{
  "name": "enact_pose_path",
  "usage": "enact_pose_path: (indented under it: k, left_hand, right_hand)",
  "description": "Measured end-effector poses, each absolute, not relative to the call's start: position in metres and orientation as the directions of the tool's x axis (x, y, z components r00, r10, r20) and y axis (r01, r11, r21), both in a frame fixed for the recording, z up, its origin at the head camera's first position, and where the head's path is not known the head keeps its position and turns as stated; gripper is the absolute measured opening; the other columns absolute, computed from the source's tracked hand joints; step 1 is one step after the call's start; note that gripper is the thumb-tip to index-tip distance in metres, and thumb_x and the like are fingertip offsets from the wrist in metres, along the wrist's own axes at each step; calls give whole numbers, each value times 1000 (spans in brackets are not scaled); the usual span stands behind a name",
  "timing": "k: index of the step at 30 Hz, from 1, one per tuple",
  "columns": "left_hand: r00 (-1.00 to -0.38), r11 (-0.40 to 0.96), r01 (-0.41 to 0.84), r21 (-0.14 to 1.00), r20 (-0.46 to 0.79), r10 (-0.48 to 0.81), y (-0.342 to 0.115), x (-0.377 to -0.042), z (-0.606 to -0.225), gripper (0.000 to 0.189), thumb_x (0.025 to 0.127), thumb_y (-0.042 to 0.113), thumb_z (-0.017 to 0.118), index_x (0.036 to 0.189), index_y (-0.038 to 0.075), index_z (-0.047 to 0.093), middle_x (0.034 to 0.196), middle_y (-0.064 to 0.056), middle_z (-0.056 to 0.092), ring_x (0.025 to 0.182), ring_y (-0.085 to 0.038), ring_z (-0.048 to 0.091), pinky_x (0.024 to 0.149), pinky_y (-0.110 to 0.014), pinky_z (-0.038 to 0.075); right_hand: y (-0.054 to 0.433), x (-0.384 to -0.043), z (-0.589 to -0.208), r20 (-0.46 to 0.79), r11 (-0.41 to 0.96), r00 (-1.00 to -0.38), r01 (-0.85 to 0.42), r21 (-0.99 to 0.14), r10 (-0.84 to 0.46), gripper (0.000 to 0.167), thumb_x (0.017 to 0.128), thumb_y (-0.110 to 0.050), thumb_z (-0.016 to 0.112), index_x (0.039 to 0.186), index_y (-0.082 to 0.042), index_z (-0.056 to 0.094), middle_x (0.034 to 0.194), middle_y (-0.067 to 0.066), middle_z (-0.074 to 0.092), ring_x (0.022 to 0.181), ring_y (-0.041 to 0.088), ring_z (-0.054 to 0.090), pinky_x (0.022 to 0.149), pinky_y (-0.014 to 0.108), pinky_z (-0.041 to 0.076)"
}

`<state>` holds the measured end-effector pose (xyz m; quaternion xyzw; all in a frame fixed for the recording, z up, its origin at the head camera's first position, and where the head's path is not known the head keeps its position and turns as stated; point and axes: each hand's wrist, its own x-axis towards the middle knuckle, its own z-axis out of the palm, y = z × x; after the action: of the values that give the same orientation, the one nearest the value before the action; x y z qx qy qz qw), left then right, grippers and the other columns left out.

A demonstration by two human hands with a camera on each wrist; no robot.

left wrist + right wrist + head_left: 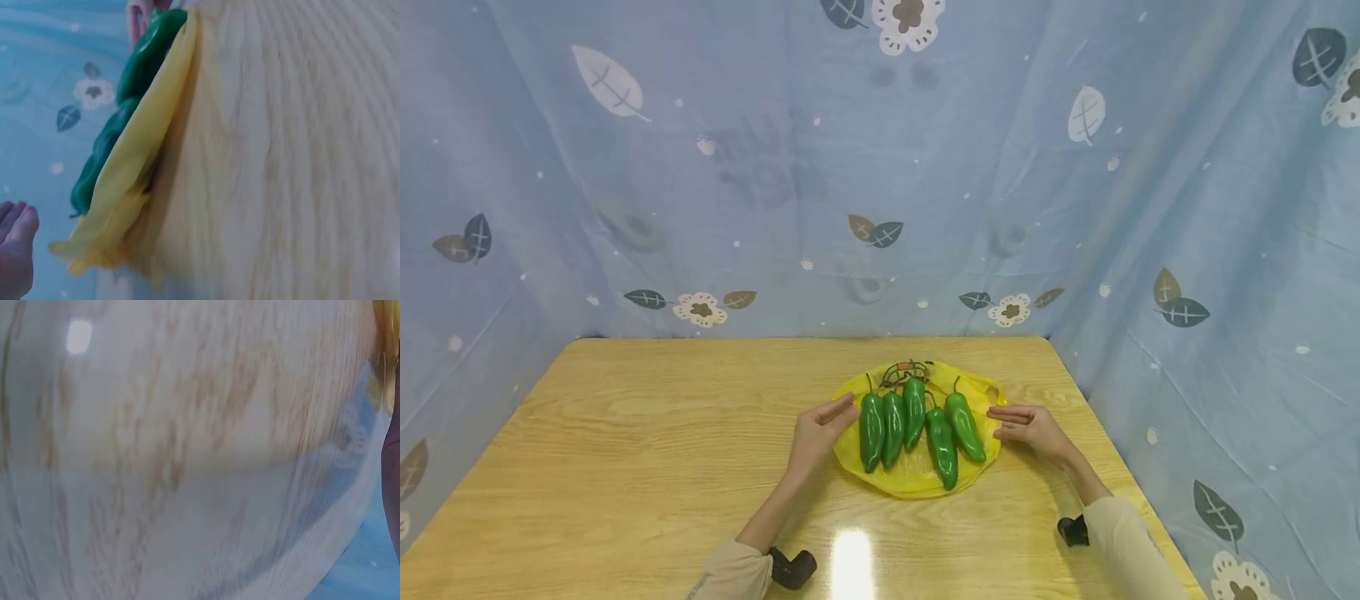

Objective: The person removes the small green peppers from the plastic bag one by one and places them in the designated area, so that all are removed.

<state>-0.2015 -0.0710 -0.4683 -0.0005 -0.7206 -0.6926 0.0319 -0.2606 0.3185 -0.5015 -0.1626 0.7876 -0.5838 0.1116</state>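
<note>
Several glossy green peppers (942, 446) lie side by side, stems pointing away, on a flattened yellow plastic bag (910, 486) with dark printing at its far end. My left hand (820, 429) is at the bag's left edge, its fingers straight beside the leftmost pepper. In the left wrist view, that hand (15, 253) appears apart from the bag. On the other side, my right hand (1033, 429) has its extended fingers at the bag's right edge, near a handle loop; whether they touch it I cannot tell. The right wrist view shows only a sliver of this hand (391, 475).
The wooden table (625, 442) extends to the left of the bag. A blue curtain (760, 167) with leaf and flower prints hangs behind and along both sides. Dark wrist mounts (793, 570) stick out near the sleeves.
</note>
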Motion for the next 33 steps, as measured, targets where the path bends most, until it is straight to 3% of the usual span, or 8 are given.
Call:
enact_pose_path:
  k: [9,16,20,25,33]
  left_hand:
    - [-993,-122,44,992,29,-117,-42,-193,-478,51,87,23,71,131,2,56,135,-10,55,124,-28,52,102,-33,44]
    - [-960,-234,68,970,-1,-281,-16,-184,-488,48,86,23,73,130,12,59,134,-2,57,124,-24,52,95,-21,47]
    - [-945,-298,81,951,-23,-327,-1,-180,-491,45,87,18,71,130,13,59,135,-2,56,126,-24,51,97,-21,46]
    - [-927,-249,24,968,-72,-368,13,-177,-495,41,86,18,73,126,20,63,131,0,60,121,-24,55,93,-21,49]
    - [-925,-234,39,971,-54,-376,22,-179,-499,44,83,6,73,125,12,63,131,-6,59,124,-28,52,100,-27,46]
  right_hand:
    - [316,-259,-501,-6,272,-933,-99,-957,-360,48,85,2,69,127,17,50,129,33,51,115,27,58,91,25,52]
    - [316,-259,-504,15,254,-938,-109,-961,-347,48,85,2,69,126,18,50,125,24,59,108,13,62,88,23,53]
    - [318,-259,-506,20,244,-941,-108,-964,-337,49,85,2,70,126,18,50,123,18,62,105,8,63,87,22,54]
    - [318,-258,-507,-1,221,-945,-76,-972,-326,50,84,1,70,127,17,50,126,24,59,104,7,63,87,23,54]
    - [315,-257,-505,0,219,-945,-76,-973,-326,51,83,1,71,127,17,50,126,25,58,105,8,63,87,23,54]
